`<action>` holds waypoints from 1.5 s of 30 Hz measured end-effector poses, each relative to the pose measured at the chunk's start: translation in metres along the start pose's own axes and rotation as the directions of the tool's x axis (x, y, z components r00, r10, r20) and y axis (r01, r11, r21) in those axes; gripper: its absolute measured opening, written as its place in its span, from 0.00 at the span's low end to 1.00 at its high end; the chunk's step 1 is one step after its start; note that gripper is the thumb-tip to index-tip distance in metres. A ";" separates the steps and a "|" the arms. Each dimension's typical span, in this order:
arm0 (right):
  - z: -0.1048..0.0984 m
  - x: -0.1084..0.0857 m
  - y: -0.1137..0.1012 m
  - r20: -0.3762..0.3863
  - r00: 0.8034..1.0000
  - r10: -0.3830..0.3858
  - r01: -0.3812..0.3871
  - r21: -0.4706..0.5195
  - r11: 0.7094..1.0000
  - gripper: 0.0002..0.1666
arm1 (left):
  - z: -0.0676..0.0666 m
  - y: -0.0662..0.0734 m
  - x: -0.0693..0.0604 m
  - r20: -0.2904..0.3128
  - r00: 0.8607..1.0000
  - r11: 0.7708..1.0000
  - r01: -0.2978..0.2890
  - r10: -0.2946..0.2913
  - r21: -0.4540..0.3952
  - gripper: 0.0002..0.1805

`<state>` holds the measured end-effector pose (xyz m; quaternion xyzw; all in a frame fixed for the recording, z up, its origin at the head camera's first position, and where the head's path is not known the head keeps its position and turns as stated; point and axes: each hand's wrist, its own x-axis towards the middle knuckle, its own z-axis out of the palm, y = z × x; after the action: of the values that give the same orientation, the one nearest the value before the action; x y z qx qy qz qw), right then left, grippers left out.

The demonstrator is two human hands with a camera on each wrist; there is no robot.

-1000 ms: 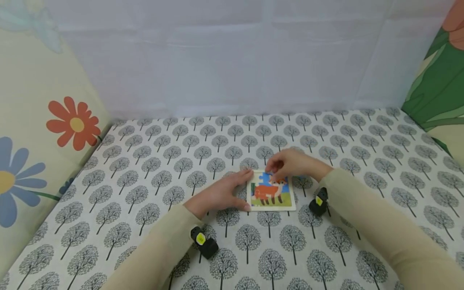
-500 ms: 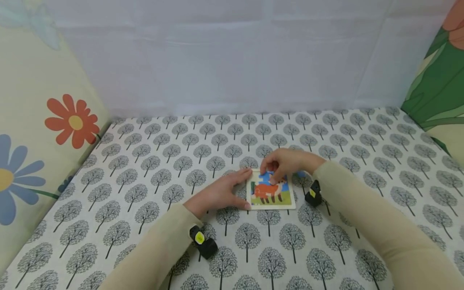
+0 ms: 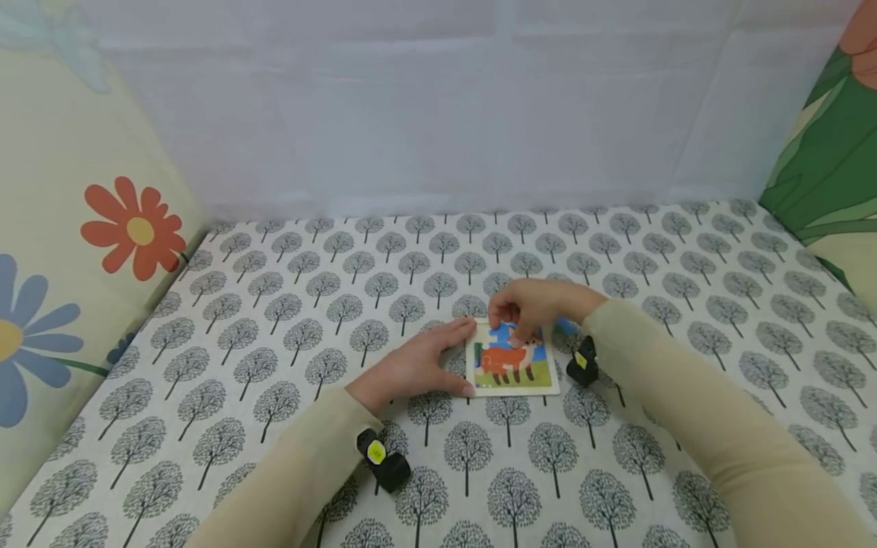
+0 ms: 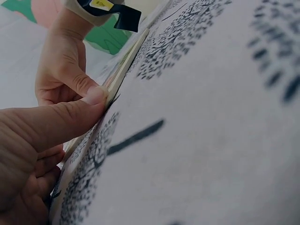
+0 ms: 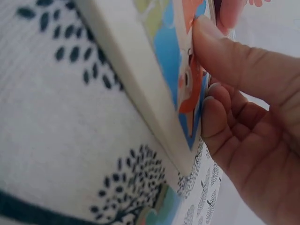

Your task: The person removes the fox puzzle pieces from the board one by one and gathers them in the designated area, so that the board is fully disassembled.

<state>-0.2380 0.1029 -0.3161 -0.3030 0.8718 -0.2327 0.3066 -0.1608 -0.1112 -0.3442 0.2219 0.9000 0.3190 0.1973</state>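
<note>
A small square jigsaw puzzle [image 3: 521, 373] in a cream frame lies flat; its picture is an orange fox-like animal on grass under blue sky. My left hand [image 3: 418, 369] steadies the frame's left side, thumb at the near corner and fingertips by the far corner. In the left wrist view its thumb [image 4: 70, 119] touches the frame's edge. Over the puzzle's far part, my right hand [image 3: 541, 304] pinches a blue puzzle piece [image 3: 502, 332] between thumb and index finger. Its thumb [image 5: 234, 61] lies by the animal's face in the right wrist view; the piece's far side is hidden.
Just right of the frame, partly under the right wrist, lies a blue-green piece [image 3: 566, 327]. The tablecloth [image 3: 356, 457] has a tree print. A white sheet [image 3: 411, 114] stands behind, with flower-patterned panels [image 3: 41, 190] at the sides.
The right hand has shifted a little left over the puzzle, toward its upper-left part, and the right forearm has swung left. The left hand and the frame have stayed put.
</note>
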 end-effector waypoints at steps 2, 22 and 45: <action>0.000 0.000 -0.001 0.002 1.000 0.001 -0.001 -0.004 1.000 0.16 | 0.000 0.000 0.000 -0.001 1.000 1.000 0.003 -0.003 0.000 0.54; 0.002 0.003 -0.003 -0.030 0.998 -0.047 0.045 -0.086 0.995 0.17 | -0.002 0.001 -0.005 0.000 0.999 0.999 0.039 -0.039 -0.006 0.54; 0.005 0.006 -0.012 -0.009 1.000 0.026 -0.027 -0.048 0.998 0.17 | -0.003 0.002 -0.006 0.010 0.999 0.999 0.049 -0.049 -0.001 0.53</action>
<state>-0.2333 0.0896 -0.3151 -0.2976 0.8824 -0.2089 0.2985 -0.1567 -0.1144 -0.3393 0.2013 0.9040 0.3135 0.2095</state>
